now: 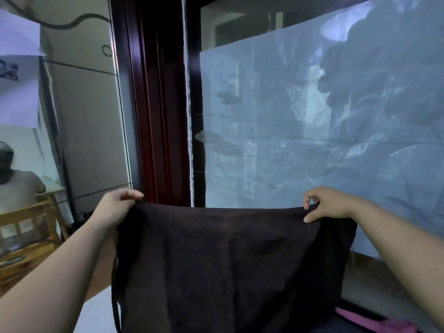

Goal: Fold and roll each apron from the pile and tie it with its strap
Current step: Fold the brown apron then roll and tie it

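A dark brown apron hangs in the air in front of me, spread flat with a pocket seam across its upper part. My left hand pinches its top left corner. My right hand pinches the top right corner between thumb and fingers. A thin dark strap dangles along the apron's left edge. The apron's lower part runs out of the frame, and the pile is hidden behind it.
A frosted glass window and a dark red frame stand right behind the apron. A wooden chair with a seated person is at the left. Pink fabric shows at the bottom right.
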Demonstrator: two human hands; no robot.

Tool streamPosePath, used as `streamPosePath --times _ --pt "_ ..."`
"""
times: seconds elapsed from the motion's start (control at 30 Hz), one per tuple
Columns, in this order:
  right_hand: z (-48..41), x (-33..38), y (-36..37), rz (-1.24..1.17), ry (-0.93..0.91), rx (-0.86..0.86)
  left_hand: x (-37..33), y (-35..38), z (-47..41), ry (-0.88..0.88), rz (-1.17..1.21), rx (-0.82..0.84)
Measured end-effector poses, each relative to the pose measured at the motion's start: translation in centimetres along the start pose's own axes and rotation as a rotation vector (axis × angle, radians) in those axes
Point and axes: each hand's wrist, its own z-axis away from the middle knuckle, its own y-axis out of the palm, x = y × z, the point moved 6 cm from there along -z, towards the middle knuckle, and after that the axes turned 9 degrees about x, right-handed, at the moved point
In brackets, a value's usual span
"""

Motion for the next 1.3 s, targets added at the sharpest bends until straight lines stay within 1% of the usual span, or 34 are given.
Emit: streamPosePath --times 0.07,0.17,0.2,0.27,0.3,0.37,0.43,0.53,0.6,0.63,0.67,0.73,0.8,0.87,0.9,0.93,0.97,1.0,1.07,1.13,1.17,1.2,1.23,1.27,1.3 --pt "-0.1 -0.3 -0.2 0.010 -0.020 -0.048 -0.2 -0.3 0.2 0.011 0.011 -0.001" --pt "-0.2 -0.5 -0.3 0.074 -0.018 -0.091 -1.1 0.3 0.5 0.063 -0.109 0.040" --pt "-0.1 -0.4 -0.6 0.135 0.004 -0.135 -1.2 0.6 0.6 0.070 -0.145 0.063" --pt "0.3 -0.3 -1.3 0.250 0.075 -0.279 -1.6 1.2 0.9 0.066 -0.189 0.124" --pt "0.3 -0.4 -1.6 0.263 0.103 -0.335 -1.9 1.6 1.1 0.075 -0.215 0.157" --pt "0.3 -1.0 -1.7 0.204 0.162 -0.373 -2.7 2.5 1.8 0.101 -0.311 0.239" --pt "0.4 -1.6 -1.6 0.117 0.216 -0.353 -3.3 3.4 2.5 0.144 -0.428 0.317" --pt "0.4 -1.9 -1.2 -0.114 0.211 -0.362 -3.8 4.4 2.7 0.289 -0.742 0.375" --pt "0.7 -2.0 -1.0 -0.253 0.169 -0.386 -3.9 4.4 2.5 0.324 -0.850 0.326" --pt "0.9 -2.0 -1.0 -0.262 0.129 -0.397 -4.1 4.0 2.3 0.313 -0.866 0.271" --pt "1.0 -1.8 -1.2 -0.240 0.083 -0.394 -4.2 3.6 2.0 0.299 -0.871 0.217" --pt "1.5 -1.2 -1.5 -0.133 0.015 -0.333 -4.6 2.7 1.8 0.270 -0.900 0.132" --pt "1.7 -0.6 -1.9 -0.023 0.003 -0.282 -5.1 2.2 1.9 0.244 -1.059 0.081" --pt "1.5 -0.3 -2.8 0.033 0.048 -0.319 -6.1 2.5 1.8 0.232 -1.317 0.035" --pt "1.3 -0.1 -3.2 0.034 0.077 -0.349 -6.5 2.5 1.6 0.188 -1.333 0.019" --pt "1.0 0.2 -3.6 0.018 0.109 -0.373 -6.8 2.4 1.1 0.115 -1.294 0.020" --pt "0.8 0.4 -4.0 -0.010 0.138 -0.395 -6.8 2.4 0.7 0.038 -1.196 0.027" --pt "0.7 0.7 -4.4 -0.050 0.154 -0.425 -6.6 2.2 0.0 -0.013 -1.044 0.041" --pt "0.5 1.1 -5.3 -0.179 0.118 -0.558 -6.3 2.0 -1.7 -0.025 -0.592 0.044" --pt "0.6 1.1 -5.8 -0.342 0.020 -0.787 -6.3 2.1 -2.0 -0.015 -0.011 -0.018" --pt "0.7 1.0 -5.8 -0.378 -0.026 -0.894 -6.4 2.3 -2.2 -0.011 0.251 -0.044" --pt "0.4 0.8 -5.4 -0.371 -0.061 -0.943 -6.1 2.4 -2.5 -0.002 0.382 -0.072" --pt "-0.5 0.5 -4.8 -0.333 -0.065 -0.917 -5.7 2.6 -2.8 0.000 0.444 -0.079" --pt "-1.9 -0.2 -3.9 -0.275 -0.034 -0.801 -5.0 2.9 -3.3 -0.025 0.401 -0.051" --pt "-3.8 -1.0 -2.4 -0.212 0.031 -0.601 -4.0 3.2 -3.8 -0.062 0.294 0.028"
